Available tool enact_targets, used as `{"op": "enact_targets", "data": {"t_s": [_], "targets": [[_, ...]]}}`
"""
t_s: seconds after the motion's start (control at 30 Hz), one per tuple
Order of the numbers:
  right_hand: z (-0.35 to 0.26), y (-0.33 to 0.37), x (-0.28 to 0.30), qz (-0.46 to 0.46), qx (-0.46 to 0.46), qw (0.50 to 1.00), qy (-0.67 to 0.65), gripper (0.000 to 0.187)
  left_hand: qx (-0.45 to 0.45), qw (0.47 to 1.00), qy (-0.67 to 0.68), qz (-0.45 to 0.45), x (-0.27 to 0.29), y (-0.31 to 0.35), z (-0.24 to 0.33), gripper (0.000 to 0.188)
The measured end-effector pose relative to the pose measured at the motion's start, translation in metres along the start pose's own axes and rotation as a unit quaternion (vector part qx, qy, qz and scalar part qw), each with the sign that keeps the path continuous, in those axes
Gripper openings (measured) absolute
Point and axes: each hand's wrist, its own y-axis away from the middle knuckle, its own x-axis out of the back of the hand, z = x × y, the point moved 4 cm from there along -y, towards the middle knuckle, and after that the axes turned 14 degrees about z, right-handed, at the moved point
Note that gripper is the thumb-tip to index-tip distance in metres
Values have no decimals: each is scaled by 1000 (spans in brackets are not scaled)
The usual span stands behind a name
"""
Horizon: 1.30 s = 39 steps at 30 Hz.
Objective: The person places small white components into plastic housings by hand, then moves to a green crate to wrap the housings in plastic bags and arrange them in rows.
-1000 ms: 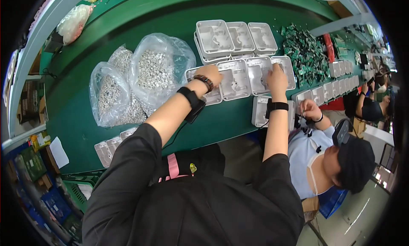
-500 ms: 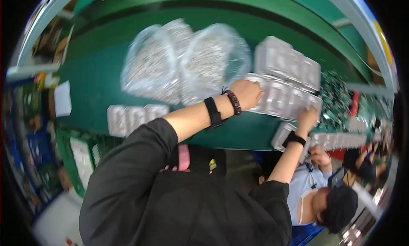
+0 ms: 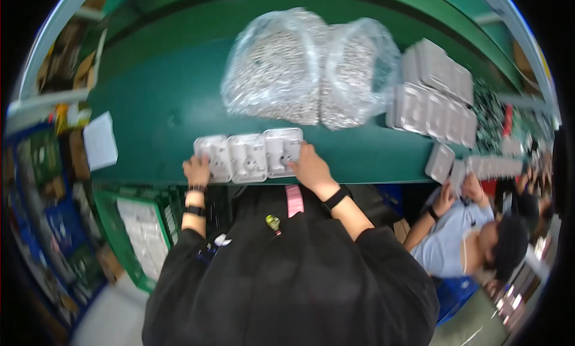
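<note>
Three white plastic casings, open side up with moulded recesses inside, lie side by side in a row along the near edge of the green table. At the row's left end, my left hand has its fingers curled over the edge of the left casing. My right hand grips the outer side of the right casing, the thumb over its near corner. Behind the row lie two clear plastic bags full of small pale grey pieces.
More casings are stacked on the right, beside a heap of small dark green parts. A co-worker sits at the right, hands on another casing. A white sheet lies at the left; a green crate stands below the table.
Both hands have left the casings at the right and come to the two ends of the row of three. The view has shifted, so the bags and stacks sit farther right.
</note>
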Motion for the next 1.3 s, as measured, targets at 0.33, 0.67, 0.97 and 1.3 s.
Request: {"op": "enact_targets", "data": {"t_s": [0.33, 0.67, 0.97, 1.3], "targets": [[100, 31, 44, 127, -158, 979, 38, 69, -110, 962, 86, -236, 24, 32, 148, 48], [291, 54, 160, 297, -256, 910, 136, 67, -204, 857, 255, -399, -39, 110, 367, 44], [311, 36, 181, 343, -177, 904, 182, 62, -167, 874, 292, -350, -22, 132, 411, 42], [77, 33, 130, 338, 171, 911, 162, 39, -3, 799, 534, -276, 6, 124, 307, 42]]}}
